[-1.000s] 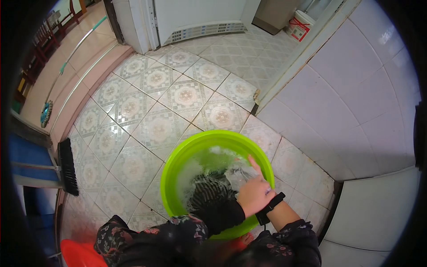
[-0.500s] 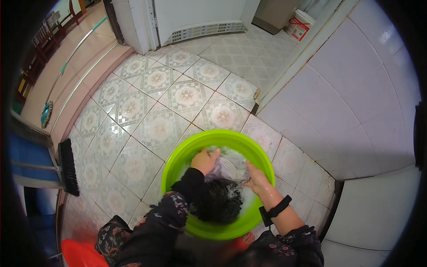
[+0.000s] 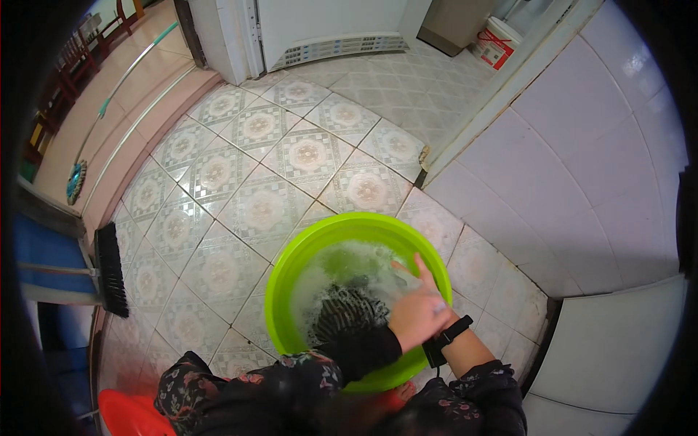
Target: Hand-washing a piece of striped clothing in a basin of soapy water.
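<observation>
A dark striped cloth (image 3: pixel 347 314) lies in white suds inside a bright green basin (image 3: pixel 282 291). My left hand (image 3: pixel 418 320) reaches across the basin's right side, its fingers closed about my right wrist; motion blurs them a little. Behind it, my right hand (image 3: pixel 427 280) is raised over the suds with thumb and fingers apart, holding nothing. Most of that palm is hidden by my left hand. A black band (image 3: pixel 456 330) circles my right forearm, just above the basin's rim.
Beneath the basin is a patterned tile floor (image 3: pixel 262 207). A red plastic item (image 3: pixel 131 413) is at lower left, a black-bristled broom (image 3: pixel 110 272) above it. A tiled wall (image 3: pixel 560 196) and a pale panel (image 3: pixel 607 356) bound the right. Farther off stands a white-and-red bucket (image 3: pixel 496 45).
Both hands have let go of the pale cloth, which no longer shows among the suds. My left hand has moved right, onto my right wrist. The dark cloth sits lower in the water.
</observation>
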Motion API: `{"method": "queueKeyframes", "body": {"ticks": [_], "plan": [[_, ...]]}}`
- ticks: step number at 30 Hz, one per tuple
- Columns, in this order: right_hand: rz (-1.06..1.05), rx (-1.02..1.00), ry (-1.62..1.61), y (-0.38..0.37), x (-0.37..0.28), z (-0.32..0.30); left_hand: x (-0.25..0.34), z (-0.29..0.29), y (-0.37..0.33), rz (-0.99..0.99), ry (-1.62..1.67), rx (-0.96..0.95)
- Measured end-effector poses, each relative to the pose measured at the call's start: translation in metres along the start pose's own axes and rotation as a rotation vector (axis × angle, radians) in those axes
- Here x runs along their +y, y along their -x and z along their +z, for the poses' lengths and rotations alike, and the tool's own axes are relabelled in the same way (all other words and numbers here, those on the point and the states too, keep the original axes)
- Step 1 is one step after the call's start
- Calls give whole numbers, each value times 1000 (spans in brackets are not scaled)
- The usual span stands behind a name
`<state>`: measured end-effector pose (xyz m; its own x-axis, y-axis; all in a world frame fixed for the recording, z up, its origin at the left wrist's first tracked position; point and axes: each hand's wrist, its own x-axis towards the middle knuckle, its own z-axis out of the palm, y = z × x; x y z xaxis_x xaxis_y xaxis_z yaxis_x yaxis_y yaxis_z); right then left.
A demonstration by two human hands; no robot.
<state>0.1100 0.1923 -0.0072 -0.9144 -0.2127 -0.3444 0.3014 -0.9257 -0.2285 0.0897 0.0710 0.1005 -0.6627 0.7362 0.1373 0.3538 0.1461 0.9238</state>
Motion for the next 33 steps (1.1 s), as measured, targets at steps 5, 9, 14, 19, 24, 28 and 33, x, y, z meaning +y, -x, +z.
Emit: {"method": "queueKeyframes", "body": {"ticks": [5,9,14,19,24,28,33], "plan": [[-94,-247,-44,3,22,23,-6,-4,-6,135,-313,116],[-177,611,156,-8,46,81,-100,-48,-22,-92,-436,363],[-230,751,403,-4,19,70,-114,-73,-41,-445,-445,-25],[-10,983,632,21,-4,38,-179,-86,-37,-493,-340,53],[22,818,199,-1,5,27,-156,-48,-18,-494,-173,-67],[-2,646,70,6,-2,15,-63,5,-13,-159,11,-125],[-8,252,186,6,13,48,16,-5,1,22,-107,11]]}}
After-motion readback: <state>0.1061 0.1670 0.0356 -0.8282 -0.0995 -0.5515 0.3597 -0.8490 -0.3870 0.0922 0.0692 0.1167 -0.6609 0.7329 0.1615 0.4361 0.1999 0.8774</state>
